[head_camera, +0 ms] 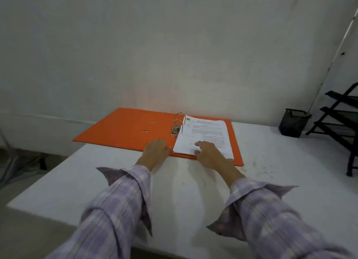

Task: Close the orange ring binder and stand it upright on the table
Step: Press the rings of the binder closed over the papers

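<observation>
Orange ring binder (124,128) lies open at frame centre, free cover extending upper left; left hand (155,152) nearer it, right hand (210,155) flat on paper stack (205,136), both open, gripping nothing.

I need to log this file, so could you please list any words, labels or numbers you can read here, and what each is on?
None can be read.
Top sheet of the paper stack in the orange ring binder: printed lines and a small green-yellow emblem, all too blurred to read.
Binder covers: no visible label.
</observation>
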